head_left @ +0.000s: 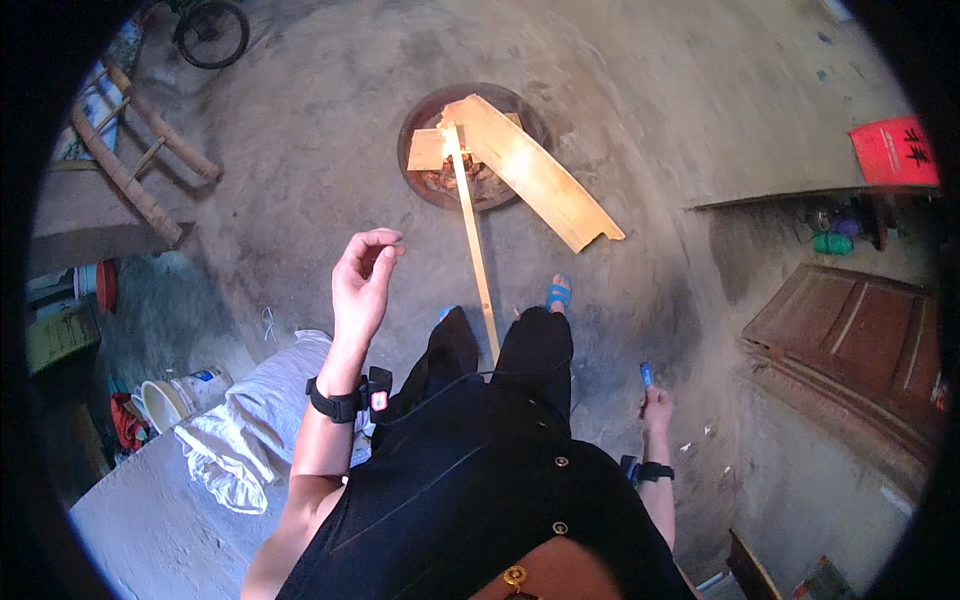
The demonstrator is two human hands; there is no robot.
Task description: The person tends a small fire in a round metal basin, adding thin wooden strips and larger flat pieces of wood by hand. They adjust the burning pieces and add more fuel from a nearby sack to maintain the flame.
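Note:
My left hand (365, 281) is raised in front of me with its fingers curled; whether anything small lies between thumb and fingertips cannot be told. Low on the right, my right hand (656, 409) grips a small blue object (646, 373), perhaps a lighter. Beyond my feet a round, dark fire pan (499, 201) stands on the floor and holds charred or glowing pieces. A wide wooden board (536, 176) rests across its rim, one end on the floor side. A narrow wooden strip (474, 247) runs from the pan to between my legs. A short wood piece (426, 150) lies at the pan's left.
White sacking (277, 397) and a tipped white bucket (169, 401) are at the left. A wooden ladder (127, 176) lies at the upper left, near a bicycle wheel (213, 34). On the right are a brown wooden panel (847, 330) and a red item (896, 150) on a ledge.

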